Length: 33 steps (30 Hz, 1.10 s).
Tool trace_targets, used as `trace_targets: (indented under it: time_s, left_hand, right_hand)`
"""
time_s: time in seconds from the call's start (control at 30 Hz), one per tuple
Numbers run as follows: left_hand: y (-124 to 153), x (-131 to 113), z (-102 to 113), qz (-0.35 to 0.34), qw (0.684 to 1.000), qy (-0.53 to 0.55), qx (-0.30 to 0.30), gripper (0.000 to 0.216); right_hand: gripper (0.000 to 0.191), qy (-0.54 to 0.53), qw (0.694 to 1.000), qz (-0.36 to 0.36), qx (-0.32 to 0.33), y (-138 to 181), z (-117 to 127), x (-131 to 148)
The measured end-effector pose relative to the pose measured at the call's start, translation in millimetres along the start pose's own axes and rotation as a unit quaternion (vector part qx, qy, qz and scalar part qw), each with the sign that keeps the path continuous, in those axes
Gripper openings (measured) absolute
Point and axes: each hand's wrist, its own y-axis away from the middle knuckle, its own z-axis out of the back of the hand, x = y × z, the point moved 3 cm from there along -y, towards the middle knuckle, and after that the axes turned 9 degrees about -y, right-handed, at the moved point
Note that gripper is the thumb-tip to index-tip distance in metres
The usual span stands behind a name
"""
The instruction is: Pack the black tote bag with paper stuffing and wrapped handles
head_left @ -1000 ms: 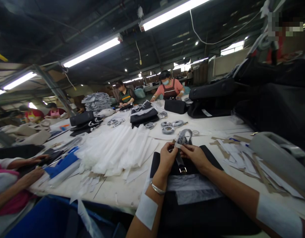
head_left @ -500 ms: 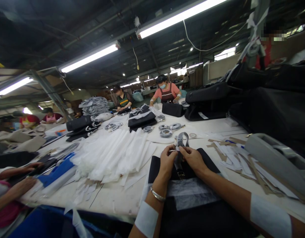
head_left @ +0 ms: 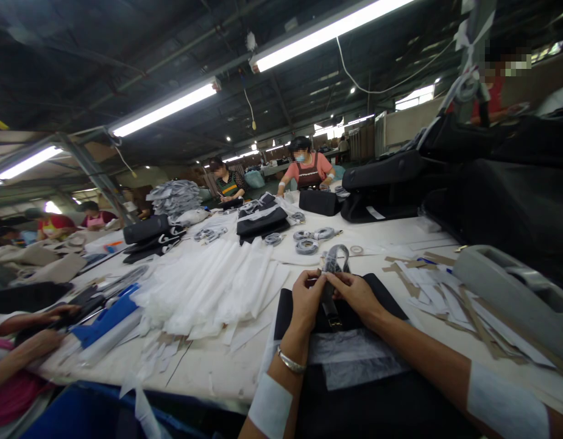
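Observation:
My left hand (head_left: 308, 296) and my right hand (head_left: 356, 294) meet with pinched fingertips on a dark strap (head_left: 328, 301). The strap's upper loop (head_left: 337, 258) is wrapped in clear film and stands up beyond my fingers. Its lower end carries a gold-coloured buckle (head_left: 335, 322). Beneath my hands lies a black bag (head_left: 377, 390), flat on the table in front of me. A translucent sheet (head_left: 361, 363) lies across the bag.
White plastic bags (head_left: 208, 283) cover the table (head_left: 203, 366) on my left. Wrapped strap coils (head_left: 306, 246) lie ahead. Paper and cardboard strips (head_left: 455, 305) and a grey tape dispenser (head_left: 514, 292) are on the right. A co-worker's hands (head_left: 44, 341) work at the left edge.
My fingertips have drawn closer together on the strap, covering the pale patch that showed between them. The bag has stayed in place. At left, the co-worker's hands have shifted slightly.

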Motion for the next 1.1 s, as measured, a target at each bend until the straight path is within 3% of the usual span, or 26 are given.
trace_targets:
  time_s: [0.2, 0.4, 0.6, 0.83, 1.1]
  left_hand:
    - [-0.6, -2.8, -2.5, -0.022, 0.999, -0.048, -0.014, 0.019]
    - [4.7, -13.9, -1.7, -0.092, 0.977, -0.173, -0.083, 0.017]
    - [4.8, -10.5, -2.8, -0.062, 0.982, -0.168, -0.057, 0.023]
    - [8.6, -16.3, -4.8, -0.115, 0.966, -0.215, -0.087, 0.019]
    - [7.5, -16.2, -3.8, -0.116, 0.968, -0.206, -0.081, 0.016]
  right_hand:
    - [0.034, 0.013, 1.0, 0.004, -0.02, 0.6, 0.5, 0.1]
    - [0.035, 0.034, 0.999, 0.01, -0.034, 2.1, 0.5, 4.3]
    - [0.038, 0.037, 0.999, 0.01, -0.039, -2.0, 3.9, -3.8]
    - [0.039, 0.059, 0.998, 0.012, -0.035, -2.7, 5.3, -7.1]
    - [0.041, 0.054, 0.998, 0.003, -0.033, -0.8, 4.5, -6.1]
